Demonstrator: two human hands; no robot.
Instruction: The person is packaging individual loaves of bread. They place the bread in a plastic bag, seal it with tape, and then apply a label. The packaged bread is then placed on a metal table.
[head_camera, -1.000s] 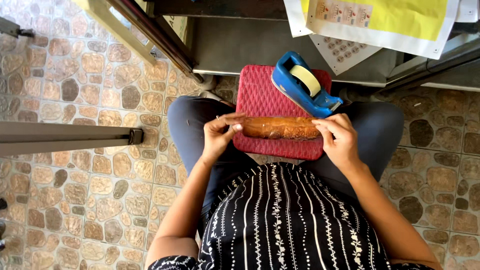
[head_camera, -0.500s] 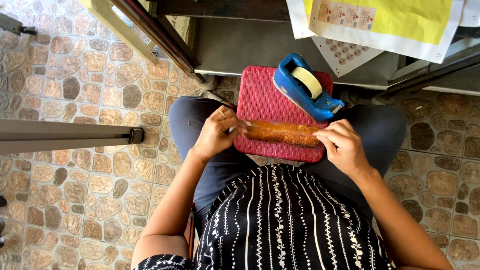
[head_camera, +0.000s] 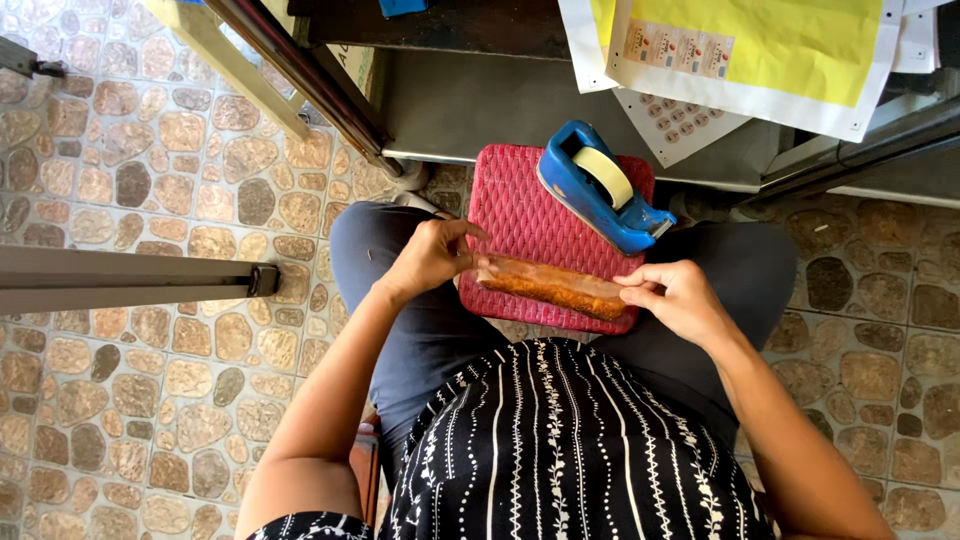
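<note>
Since the earlier frame, the long brown roll (head_camera: 550, 286) has tilted: its left end sits higher, its right end lower, and your right hand (head_camera: 678, 300) has drawn back to the roll's tip. Your left hand (head_camera: 430, 258) has stayed at the other end.

Position: the roll lies across the near edge of the red pad (head_camera: 530, 220) on your lap, running from about 10 o'clock to 4 o'clock. The blue tape dispenser (head_camera: 600, 188) rests on the pad's far right part, at 1 o'clock from the roll, apart from it.

Fingers: left fingers curl over and pinch the left end; right thumb and forefinger are pressed together on the right tip (whether they grip wrapping or the roll itself, you cannot tell).

Handling note: keep both ends pinched evenly and the roll pressed down on the pad so it does not turn; a light pull outward should keep any wrap taut.

Materials: the roll looks glossy, as if sheathed in clear film, orange-brown and slightly lumpy. The pad is woven or quilted, with a diamond texture. The dispenser is hard, smooth plastic holding a pale tape reel. Yellow and white paper sheets (head_camera: 760, 50) overhang the metal surface (head_camera: 480, 110) at 12 o'clock. The floor (head_camera: 150, 200) is pebbled stone tile.
</note>
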